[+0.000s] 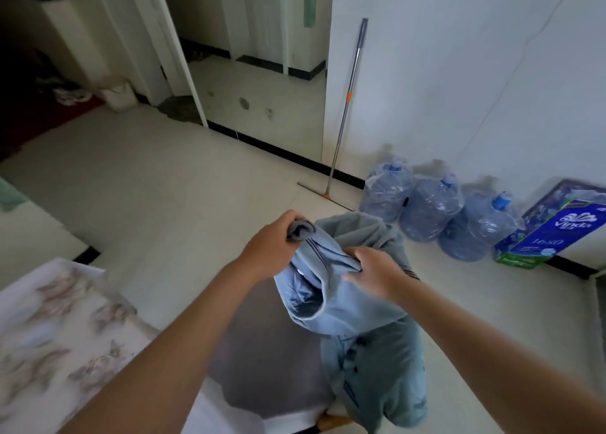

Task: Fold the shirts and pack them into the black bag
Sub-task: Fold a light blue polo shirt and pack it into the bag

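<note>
A light blue-grey button shirt (357, 302) hangs bunched in the air in front of me, its lower part with dark buttons dangling toward the floor. My left hand (272, 246) grips a gathered end of the shirt at its upper left. My right hand (373, 271) holds a fold of the same shirt a little lower and to the right. No black bag is in view.
A surface with a floral cloth (55, 328) lies at lower left. Three large water bottles (429, 210) and a blue tissue pack (557, 233) stand along the right wall. A floor squeegee (344, 115) leans on the wall by a doorway. A grey rounded seat (272, 361) sits below my arms.
</note>
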The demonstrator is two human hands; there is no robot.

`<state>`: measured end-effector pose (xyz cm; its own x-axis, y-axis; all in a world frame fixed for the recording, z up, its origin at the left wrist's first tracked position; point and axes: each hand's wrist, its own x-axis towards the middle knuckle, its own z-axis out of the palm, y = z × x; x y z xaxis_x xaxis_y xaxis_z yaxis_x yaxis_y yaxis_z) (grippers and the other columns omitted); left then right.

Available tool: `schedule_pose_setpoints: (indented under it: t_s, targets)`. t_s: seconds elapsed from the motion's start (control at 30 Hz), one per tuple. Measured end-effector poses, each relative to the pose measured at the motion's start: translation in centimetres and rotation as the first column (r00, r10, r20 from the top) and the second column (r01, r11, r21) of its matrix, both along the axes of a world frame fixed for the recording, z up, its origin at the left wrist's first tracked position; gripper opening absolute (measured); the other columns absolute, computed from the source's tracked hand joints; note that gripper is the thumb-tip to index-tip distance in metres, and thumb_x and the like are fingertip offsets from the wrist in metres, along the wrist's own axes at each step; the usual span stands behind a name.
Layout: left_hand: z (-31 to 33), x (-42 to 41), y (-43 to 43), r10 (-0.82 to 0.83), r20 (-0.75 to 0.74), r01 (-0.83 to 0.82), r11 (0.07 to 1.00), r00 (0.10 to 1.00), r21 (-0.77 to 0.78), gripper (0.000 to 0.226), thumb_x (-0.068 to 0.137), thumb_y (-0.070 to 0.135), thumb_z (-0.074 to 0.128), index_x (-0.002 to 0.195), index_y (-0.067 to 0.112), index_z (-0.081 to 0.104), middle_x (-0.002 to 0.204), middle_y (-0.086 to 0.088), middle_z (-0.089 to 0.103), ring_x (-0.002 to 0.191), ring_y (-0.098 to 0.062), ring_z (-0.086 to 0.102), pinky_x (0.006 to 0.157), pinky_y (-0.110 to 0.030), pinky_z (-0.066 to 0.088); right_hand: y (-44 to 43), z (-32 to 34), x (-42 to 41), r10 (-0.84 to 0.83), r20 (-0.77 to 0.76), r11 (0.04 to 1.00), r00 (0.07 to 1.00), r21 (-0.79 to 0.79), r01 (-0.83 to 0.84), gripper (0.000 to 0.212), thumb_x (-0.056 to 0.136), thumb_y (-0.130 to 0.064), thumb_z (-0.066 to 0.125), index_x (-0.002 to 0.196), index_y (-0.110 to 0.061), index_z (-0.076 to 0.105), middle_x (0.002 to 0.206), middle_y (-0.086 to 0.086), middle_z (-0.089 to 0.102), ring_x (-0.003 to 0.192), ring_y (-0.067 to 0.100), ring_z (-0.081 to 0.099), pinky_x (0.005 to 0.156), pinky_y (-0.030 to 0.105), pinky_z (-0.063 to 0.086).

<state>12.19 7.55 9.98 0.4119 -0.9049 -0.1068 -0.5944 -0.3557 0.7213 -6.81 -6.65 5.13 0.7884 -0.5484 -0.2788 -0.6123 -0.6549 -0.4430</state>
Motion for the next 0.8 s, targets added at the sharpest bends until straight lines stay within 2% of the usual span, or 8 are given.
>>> schedule_pose_setpoints:
  t_s: [0.07, 0.17, 0.33, 0.5, 0.53, 0.67, 0.73, 0.8]
  targets:
    - [0.8, 1.1, 1.6, 0.01, 0.029, -0.01, 1.0, 1.0, -0.011, 0.022, 0.097, 0.022, 0.051, 0.108, 0.041, 0.046, 0.091, 0.004, 0.064, 0.081, -0.025, 0.061, 0.073, -0.046, 0.051, 0.8, 0.6, 1.2, -0.097, 0.084, 0.994, 0.992, -0.035, 0.1, 0.011, 0.094, -0.032, 0.06, 0.097, -0.022, 0.064, 0.08, -0.008, 0.063, 0.081, 0.02, 0.064, 0.067, 0.03, 0.042]
    - [2.8, 2.5, 4.3, 0.06, 0.11, -0.057, 0.998, 0.992, -0.033, 0.033, 0.093, 0.008, 0.046, 0.102, 0.04, 0.046, 0.08, 0.002, 0.057, 0.065, -0.022, 0.049, 0.058, -0.037, 0.043, 2.6, 3.4, 3.8, -0.095, 0.216, 0.986, 0.972, -0.115, 0.122, 0.005, 0.095, -0.029, 0.058, 0.097, -0.025, 0.061, 0.082, -0.008, 0.064, 0.073, 0.015, 0.062, 0.065, 0.031, 0.049]
    - [7.0, 6.1, 11.2, 0.14, 0.214, -0.098, 0.976, 0.967, -0.194, 0.056, 0.072, -0.012, 0.042, 0.088, 0.041, 0.052, 0.094, 0.01, 0.053, 0.085, -0.018, 0.053, 0.077, -0.033, 0.047, 9.1, 10.1, 8.9, -0.015, 0.346, 0.968, 0.938, -0.231, 0.1, 0.013, 0.084, -0.018, 0.055, 0.092, -0.025, 0.048, 0.073, -0.008, 0.054, 0.069, 0.017, 0.053, 0.059, 0.031, 0.038]
    - [9.9, 10.5, 22.6, 0.302, 0.29, -0.207, 0.926, 0.908, -0.316, 0.057, 0.069, -0.017, 0.043, 0.091, 0.033, 0.059, 0.099, 0.003, 0.058, 0.088, -0.018, 0.052, 0.071, -0.013, 0.039, 19.6, 13.8, 13.8, 0.128, 0.432, 0.937, 0.893, -0.349, 0.035, 0.023, 0.081, -0.026, 0.062, 0.096, -0.02, 0.045, 0.078, -0.004, 0.057, 0.07, 0.02, 0.057, 0.06, 0.034, 0.046]
    - [10.1, 11.6, 26.0, 0.351, 0.278, -0.252, 0.907, 0.894, -0.337, 0.056, 0.069, -0.016, 0.042, 0.09, 0.033, 0.06, 0.098, 0.004, 0.059, 0.087, -0.017, 0.052, 0.069, -0.013, 0.04, 22.6, 14.1, 15.0, 0.158, 0.45, 0.938, 0.879, -0.346, 0.009, 0.027, 0.08, -0.027, 0.065, 0.097, -0.019, 0.045, 0.082, -0.003, 0.057, 0.073, 0.021, 0.056, 0.062, 0.035, 0.044]
    - [8.9, 14.5, 38.9, 0.487, 0.3, -0.364, 0.849, 0.821, -0.382, 0.051, 0.063, -0.008, 0.04, 0.082, 0.034, 0.06, 0.09, 0.008, 0.059, 0.081, -0.02, 0.055, 0.068, -0.037, 0.05, 34.3, 12.3, 18.8, 0.311, 0.47, 0.941, 0.826, -0.276, -0.197, 0.032, 0.079, -0.027, 0.067, 0.102, -0.018, 0.048, 0.094, -0.002, 0.053, 0.085, 0.022, 0.055, 0.069, 0.033, 0.041]
    - [6.4, 15.8, 44.7, 0.558, 0.366, -0.487, 0.83, 0.745, -0.273, 0.048, 0.068, -0.007, 0.044, 0.085, 0.033, 0.063, 0.094, 0.004, 0.059, 0.084, -0.023, 0.056, 0.07, -0.036, 0.05, 39.6, 9.8, 19.9, 0.389, 0.458, 0.92, 0.799, -0.141, -0.366, 0.034, 0.076, -0.026, 0.064, 0.107, -0.021, 0.051, 0.098, -0.002, 0.054, 0.091, 0.021, 0.057, 0.074, 0.031, 0.043]
    - [2.5, 17.0, 50.2, 0.595, 0.4, -0.623, 0.779, 0.697, -0.073, 0.042, 0.073, 0.004, 0.045, 0.091, 0.037, 0.065, 0.099, 0.002, 0.064, 0.086, -0.027, 0.06, 0.073, -0.038, 0.054, 43.7, 7.0, 20.4, 0.485, 0.372, 0.853, 0.791, -0.004, -0.521, 0.047, 0.075, -0.028, 0.066, 0.119, -0.029, 0.051, 0.11, -0.004, 0.056, 0.102, 0.015, 0.055, 0.083, 0.03, 0.044]
